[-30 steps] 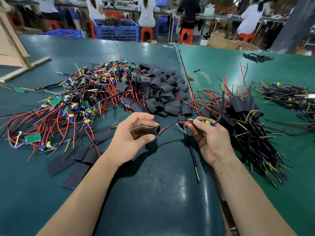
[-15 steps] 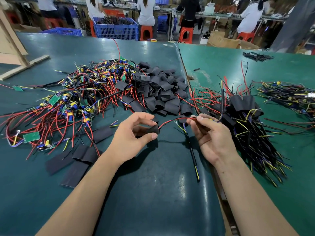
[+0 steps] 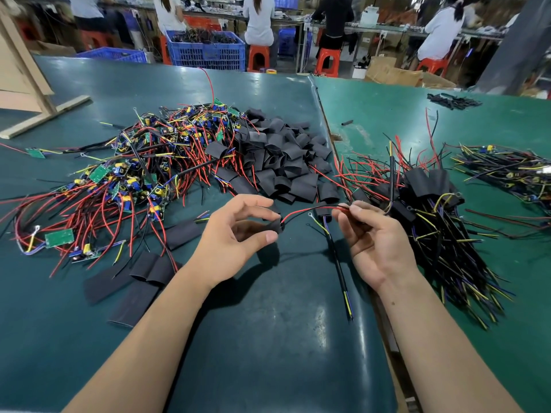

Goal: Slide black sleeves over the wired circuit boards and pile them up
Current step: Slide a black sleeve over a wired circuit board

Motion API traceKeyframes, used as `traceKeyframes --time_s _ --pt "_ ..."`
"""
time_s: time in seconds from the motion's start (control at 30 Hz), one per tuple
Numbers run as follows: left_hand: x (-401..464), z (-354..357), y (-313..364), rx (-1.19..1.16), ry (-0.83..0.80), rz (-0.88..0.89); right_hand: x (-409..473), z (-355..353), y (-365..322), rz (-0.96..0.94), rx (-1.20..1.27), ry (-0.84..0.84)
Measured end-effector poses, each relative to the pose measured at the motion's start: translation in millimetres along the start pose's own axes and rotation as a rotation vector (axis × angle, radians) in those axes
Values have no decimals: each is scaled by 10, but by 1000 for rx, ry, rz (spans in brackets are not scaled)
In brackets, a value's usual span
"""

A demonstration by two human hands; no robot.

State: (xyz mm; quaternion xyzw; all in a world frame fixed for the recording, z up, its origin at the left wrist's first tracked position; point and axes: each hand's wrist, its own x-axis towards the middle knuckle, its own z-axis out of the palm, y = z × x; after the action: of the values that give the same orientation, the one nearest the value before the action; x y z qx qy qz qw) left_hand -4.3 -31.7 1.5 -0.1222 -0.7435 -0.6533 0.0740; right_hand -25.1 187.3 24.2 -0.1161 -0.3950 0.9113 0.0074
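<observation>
My left hand (image 3: 235, 234) pinches a black sleeve (image 3: 275, 226) between thumb and fingers above the table. Red and black wires (image 3: 310, 209) come out of the sleeve's right end. My right hand (image 3: 372, 236) holds those wires at their far end. A black cable with yellow and blue leads (image 3: 338, 263) hangs from them down onto the table. A tangle of bare wired circuit boards (image 3: 128, 180) lies to the left. Loose black sleeves (image 3: 286, 162) are heaped behind my hands. Sleeved boards are piled at the right (image 3: 429, 204).
Several flat sleeves (image 3: 131, 281) lie at the near left. Another wire bundle (image 3: 507, 171) sits at the far right. A seam (image 3: 325, 120) divides the two green tables. A wooden frame (image 3: 29, 93) stands at the far left. Seated people and a blue crate (image 3: 205, 49) are behind.
My right hand has opened its lower fingers and drawn the red and black wires out to the right. The sleeve in my left hand now covers the board.
</observation>
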Motion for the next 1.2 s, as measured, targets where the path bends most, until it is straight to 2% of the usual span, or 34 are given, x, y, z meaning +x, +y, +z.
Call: traceKeyframes --time_s 0.33,0.5,0.67,0.8,0.93,1.03,1.2 --pt "-15 -19 -19 -117 18 89 58 -16 71 -19 -90 53" --pt "1 -3 -39 -66 22 101 10 21 66 -76 -135 -35" --pt "-6 27 -72 56 28 144 -56 60 132 -183 -305 -193" --pt "-25 68 -78 225 2 218 -83 67 212 -168 -388 -304" --pt "-36 80 -84 392 11 209 -68 59 240 -153 -374 -325" --pt "-31 93 -71 482 -59 187 -52 47 239 -142 -359 -337" --pt "14 119 -79 703 -74 269 -44 20 275 -109 -380 -370"
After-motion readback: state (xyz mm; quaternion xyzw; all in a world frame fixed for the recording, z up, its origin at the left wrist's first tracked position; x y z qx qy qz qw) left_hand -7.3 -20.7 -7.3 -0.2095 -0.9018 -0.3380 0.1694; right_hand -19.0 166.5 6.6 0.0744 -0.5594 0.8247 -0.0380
